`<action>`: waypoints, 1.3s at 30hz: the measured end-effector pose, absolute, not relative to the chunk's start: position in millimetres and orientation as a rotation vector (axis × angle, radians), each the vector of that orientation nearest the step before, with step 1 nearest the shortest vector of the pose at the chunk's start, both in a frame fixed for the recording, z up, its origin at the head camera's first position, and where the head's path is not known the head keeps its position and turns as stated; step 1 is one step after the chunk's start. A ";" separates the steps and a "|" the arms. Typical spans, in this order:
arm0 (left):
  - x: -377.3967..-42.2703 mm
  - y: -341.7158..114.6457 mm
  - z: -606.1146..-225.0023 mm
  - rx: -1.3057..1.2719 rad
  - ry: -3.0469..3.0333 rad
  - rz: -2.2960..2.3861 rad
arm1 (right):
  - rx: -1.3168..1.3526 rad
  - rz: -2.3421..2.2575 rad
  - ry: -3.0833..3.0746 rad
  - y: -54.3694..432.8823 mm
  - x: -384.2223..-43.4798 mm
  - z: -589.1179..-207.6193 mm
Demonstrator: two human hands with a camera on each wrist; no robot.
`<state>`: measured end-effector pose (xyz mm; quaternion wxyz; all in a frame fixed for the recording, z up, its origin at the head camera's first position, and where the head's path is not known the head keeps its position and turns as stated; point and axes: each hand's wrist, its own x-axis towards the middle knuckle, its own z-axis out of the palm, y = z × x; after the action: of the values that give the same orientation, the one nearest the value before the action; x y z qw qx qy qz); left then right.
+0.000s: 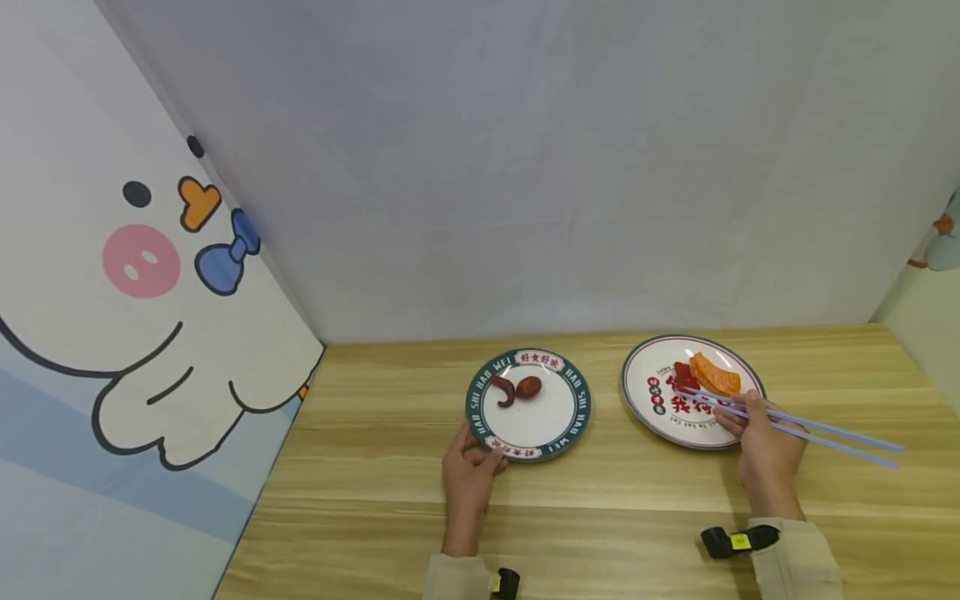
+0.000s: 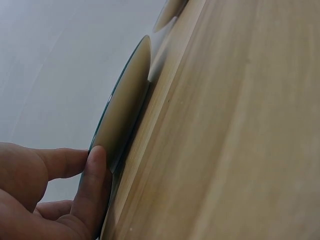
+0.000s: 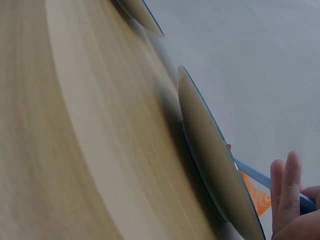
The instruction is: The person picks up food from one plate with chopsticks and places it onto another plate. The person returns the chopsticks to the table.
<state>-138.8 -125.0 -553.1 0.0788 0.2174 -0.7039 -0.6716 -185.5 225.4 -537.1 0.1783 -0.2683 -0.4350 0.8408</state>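
Note:
My left hand grips the near-left rim of a green-rimmed white plate, with thumb and fingers at its edge in the left wrist view. On that plate lie a dark red curled piece and a brown-red oval piece, side by side. My right hand holds a pair of pale blue chopsticks over the right plate. Their tips point at a red block-like piece, and whether they touch it I cannot tell. Beside it rests an orange, striped, salmon-like slice.
Both plates stand on a wood-grain table, near its back edge. A pale cloth wall rises behind. At left stands a panel with cartoon figures. Each wrist wears a dark strapped camera.

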 end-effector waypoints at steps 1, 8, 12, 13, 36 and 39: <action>-138.7 -125.0 -553.0 0.652 -2.104 -2.013 | -0.758 2.380 -1.230 225.6 -185.2 -536.8; -138.5 -124.7 -552.8 0.663 -2.092 -2.025 | -0.779 2.388 -1.220 227.5 -183.1 -535.9; -138.5 -124.7 -553.0 0.670 -2.093 -2.023 | -0.794 2.391 -1.202 228.6 -182.1 -535.4; -138.4 -124.7 -552.9 0.673 -2.092 -2.025 | -0.794 2.393 -1.193 228.8 -181.8 -535.0; -137.7 -123.8 -550.2 0.653 -2.069 -2.055 | -0.701 2.405 -1.114 224.4 -180.8 -515.3; -137.8 -123.6 -549.8 0.658 -2.068 -2.060 | -0.684 2.410 -1.113 222.6 -180.4 -514.8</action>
<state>-137.8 -123.6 -549.8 0.0747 0.2194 -0.6893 -0.6864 -180.4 222.6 -514.8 0.1986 -0.2444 -0.3980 0.8617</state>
